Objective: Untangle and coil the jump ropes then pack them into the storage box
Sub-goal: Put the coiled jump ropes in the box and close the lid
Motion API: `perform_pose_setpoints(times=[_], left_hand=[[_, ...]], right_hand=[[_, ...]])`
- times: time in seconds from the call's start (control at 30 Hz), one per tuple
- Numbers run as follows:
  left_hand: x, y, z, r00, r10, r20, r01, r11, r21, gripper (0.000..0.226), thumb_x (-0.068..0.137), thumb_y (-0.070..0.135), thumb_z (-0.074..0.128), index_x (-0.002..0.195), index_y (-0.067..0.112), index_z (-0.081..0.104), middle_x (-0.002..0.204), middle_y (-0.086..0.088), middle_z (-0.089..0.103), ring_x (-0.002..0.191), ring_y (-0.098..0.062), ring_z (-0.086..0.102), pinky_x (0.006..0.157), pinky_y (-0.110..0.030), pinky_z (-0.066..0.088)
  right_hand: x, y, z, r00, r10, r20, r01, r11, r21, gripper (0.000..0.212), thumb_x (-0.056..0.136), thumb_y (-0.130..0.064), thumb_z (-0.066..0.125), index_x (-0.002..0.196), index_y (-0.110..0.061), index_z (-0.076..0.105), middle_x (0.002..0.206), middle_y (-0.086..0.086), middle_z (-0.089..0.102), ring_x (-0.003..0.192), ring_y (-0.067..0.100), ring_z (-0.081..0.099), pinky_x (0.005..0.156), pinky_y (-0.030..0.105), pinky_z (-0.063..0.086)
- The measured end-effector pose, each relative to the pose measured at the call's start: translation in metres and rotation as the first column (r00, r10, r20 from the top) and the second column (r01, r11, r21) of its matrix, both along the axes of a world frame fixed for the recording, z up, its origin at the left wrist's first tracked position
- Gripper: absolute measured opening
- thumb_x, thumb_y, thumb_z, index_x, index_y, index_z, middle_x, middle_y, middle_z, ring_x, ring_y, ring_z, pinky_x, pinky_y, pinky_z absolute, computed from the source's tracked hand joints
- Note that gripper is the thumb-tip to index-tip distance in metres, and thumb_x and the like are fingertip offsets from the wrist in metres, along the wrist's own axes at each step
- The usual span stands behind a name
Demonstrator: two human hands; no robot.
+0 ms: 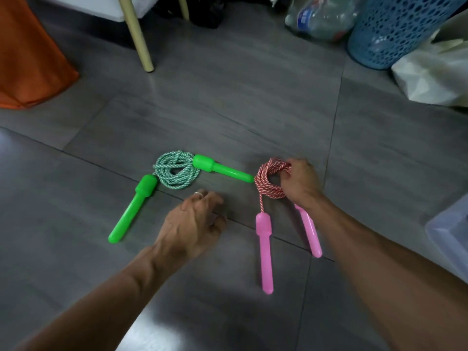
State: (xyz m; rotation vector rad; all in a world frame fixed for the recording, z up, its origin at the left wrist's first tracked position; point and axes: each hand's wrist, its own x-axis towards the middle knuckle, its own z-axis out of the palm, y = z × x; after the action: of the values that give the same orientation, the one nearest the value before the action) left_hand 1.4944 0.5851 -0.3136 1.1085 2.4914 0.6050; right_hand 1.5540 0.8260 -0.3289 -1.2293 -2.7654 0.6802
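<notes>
A green jump rope (pixel 174 171) lies coiled on the grey floor, its two green handles pointing left-down and right. To its right, my right hand (pixel 301 183) grips the coiled red-and-white rope (pixel 268 181) of the pink jump rope, and both pink handles (pixel 266 249) trail toward me. One pink handle is partly hidden under my right wrist. My left hand (pixel 195 224) hovers just in front of the green coil, fingers loosely spread, holding nothing. A corner of the clear storage box (pixel 450 234) shows at the right edge.
An orange cloth (pixel 27 54) hangs at the far left. A wooden chair leg (pixel 139 36) stands behind the ropes. A blue perforated basket (pixel 390 31), a bag of plastic bottles (pixel 321 16) and a white bag (pixel 435 72) crowd the far right.
</notes>
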Motion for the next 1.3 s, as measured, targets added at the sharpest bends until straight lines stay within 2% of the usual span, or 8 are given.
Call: perform_pose_setpoints(times=[0.17,0.37,0.53,0.67,0.77,0.9,1.03,1.3], left_hand=[[-0.058,-0.004,-0.012,0.962,0.218,-0.162,-0.201,0.973,0.114,0.039,0.087,0.036,0.042,0.113,0.01,0.054,0.101,-0.014,0.055,0.093,-0.036,0.052,0.078,-0.042,0.044],[-0.096,-0.006,-0.025,0.89,0.424,-0.166,-0.438,0.897,-0.058,0.052,0.093,0.036,0.046,0.138,0.013,0.035,0.128,-0.019,0.04,0.113,-0.04,0.042,0.089,-0.048,0.039],[-0.101,-0.009,-0.027,0.859,0.511,-0.028,-0.51,0.849,-0.142,0.043,0.085,0.043,0.058,0.12,0.021,0.047,0.125,-0.014,0.048,0.117,-0.036,0.042,0.095,-0.045,0.035],[-0.089,-0.017,-0.031,0.878,0.477,0.029,-0.476,0.879,-0.031,0.04,0.079,0.033,0.068,0.109,0.019,0.046,0.104,-0.007,0.064,0.105,-0.033,0.055,0.085,-0.041,0.039],[-0.077,-0.021,-0.031,0.888,0.436,0.146,-0.443,0.896,0.015,0.043,0.077,0.025,0.068,0.116,0.018,0.05,0.106,-0.008,0.064,0.103,-0.032,0.057,0.083,-0.036,0.042],[-0.06,-0.026,-0.016,0.954,0.261,0.145,-0.27,0.961,0.051,0.039,0.074,0.014,0.065,0.113,0.022,0.063,0.098,-0.002,0.06,0.098,-0.025,0.058,0.077,-0.027,0.043],[-0.038,-0.018,0.018,0.974,0.168,0.149,-0.188,0.973,0.133,0.033,0.075,0.01,0.065,0.106,0.018,0.065,0.094,0.002,0.059,0.096,-0.018,0.053,0.074,-0.022,0.035],[0.015,0.012,0.12,0.992,0.019,0.124,-0.049,0.969,0.241,0.034,0.072,0.011,0.067,0.105,0.018,0.065,0.1,-0.002,0.064,0.092,-0.017,0.058,0.074,-0.019,0.035]], right_hand=[[-0.033,-0.01,0.01,1.0,0.004,-0.031,-0.001,0.996,0.086,0.028,0.084,-0.01,0.054,0.109,-0.003,0.063,0.111,0.023,0.062,0.103,0.039,0.058,0.087,0.038,0.045],[-0.058,-0.026,0.017,0.991,0.055,-0.122,-0.042,0.993,0.112,0.03,0.085,-0.006,0.051,0.113,0.0,0.06,0.113,0.022,0.058,0.104,0.037,0.055,0.089,0.035,0.041],[-0.066,-0.029,0.02,0.984,0.087,-0.155,-0.068,0.99,0.122,0.028,0.086,-0.006,0.052,0.111,-0.002,0.061,0.11,0.021,0.057,0.101,0.036,0.055,0.085,0.034,0.041],[-0.07,-0.034,0.022,0.977,0.112,-0.179,-0.089,0.987,0.13,0.026,0.086,-0.007,0.052,0.11,-0.003,0.061,0.109,0.02,0.057,0.099,0.034,0.056,0.085,0.034,0.041],[-0.071,-0.037,0.025,0.969,0.127,-0.211,-0.098,0.985,0.14,0.028,0.086,-0.007,0.052,0.111,-0.002,0.061,0.11,0.019,0.057,0.1,0.033,0.056,0.085,0.033,0.041],[-0.065,-0.038,0.048,0.957,0.11,-0.269,-0.071,0.986,0.148,0.026,0.086,-0.011,0.054,0.11,-0.005,0.062,0.11,0.017,0.058,0.101,0.031,0.055,0.085,0.032,0.04],[-0.037,-0.037,0.086,0.939,0.066,-0.337,-0.017,0.989,0.146,0.027,0.085,-0.012,0.056,0.111,-0.008,0.063,0.11,0.016,0.059,0.102,0.03,0.055,0.087,0.029,0.036],[0.074,-0.034,0.19,0.902,0.029,-0.432,0.089,0.964,0.25,0.025,0.082,-0.006,0.057,0.106,-0.007,0.064,0.102,0.017,0.062,0.098,0.03,0.056,0.081,0.026,0.034]])
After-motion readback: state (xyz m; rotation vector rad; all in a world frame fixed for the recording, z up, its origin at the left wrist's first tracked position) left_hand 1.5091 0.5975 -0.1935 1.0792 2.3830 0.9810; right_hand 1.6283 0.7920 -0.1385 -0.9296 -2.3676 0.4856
